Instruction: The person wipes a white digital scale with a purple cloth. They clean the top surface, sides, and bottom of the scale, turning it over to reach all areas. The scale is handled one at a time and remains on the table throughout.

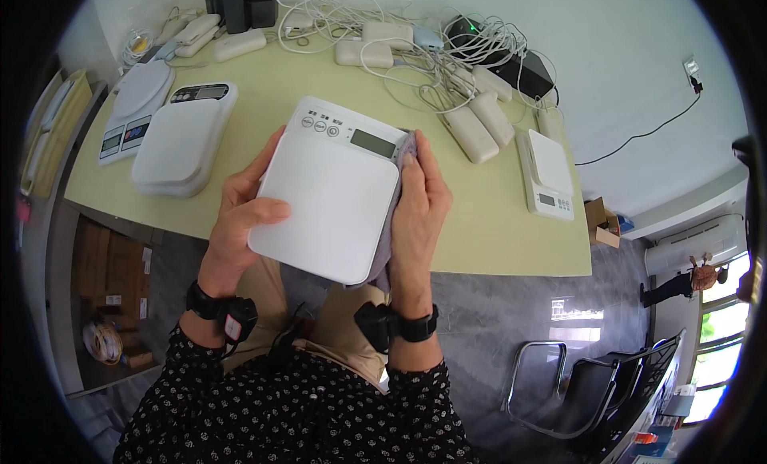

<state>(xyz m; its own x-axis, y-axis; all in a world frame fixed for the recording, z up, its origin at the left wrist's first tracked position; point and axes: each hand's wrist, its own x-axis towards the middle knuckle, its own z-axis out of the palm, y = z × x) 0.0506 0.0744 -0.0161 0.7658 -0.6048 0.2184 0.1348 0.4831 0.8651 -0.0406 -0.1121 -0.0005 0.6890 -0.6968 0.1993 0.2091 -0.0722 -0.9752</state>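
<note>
Between my two hands I hold a white digital kitchen scale (323, 200), tilted, above the near edge of the pale green table. Its grey display and round buttons are at the far end. My left hand (244, 208) grips the left side, thumb lying on the white platform and fingers underneath. On the other side, my right hand (419, 196) presses a grey-purple cloth (385, 244) against the scale's right edge, thumb on top. The cloth hangs below the scale's lower right corner. The fingers under the scale are hidden.
Two white scales, one thicker (182, 140) and one with a round top (140, 105), stand on the left of the table (495, 240). A smaller scale (549, 172) stands right. Power banks (467, 132) and tangled white cables (383, 33) fill the back. Chairs (575, 392) and a person (691, 280) are at right.
</note>
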